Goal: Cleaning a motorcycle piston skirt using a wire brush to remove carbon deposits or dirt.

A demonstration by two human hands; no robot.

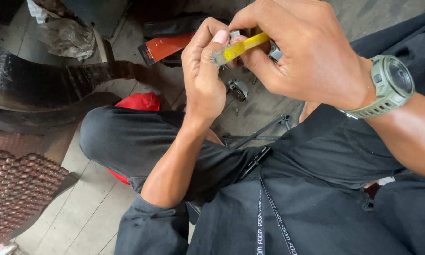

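A pale tiled floor [87,212] lay below the seated person's knees. The left hand [204,71] pinched one small metal part [234,34], mostly hidden. The right hand [300,49] gripped one yellow-handled wire brush [238,48], bristles against that part. Beyond lay one red-orange box [167,46].

You hold a small wire brush with a yellow handle [241,47], tilted so its grey bristle end points down-left. Its bristles press against a small metal part [234,34], mostly hidden between your fingers, raised above your lap.
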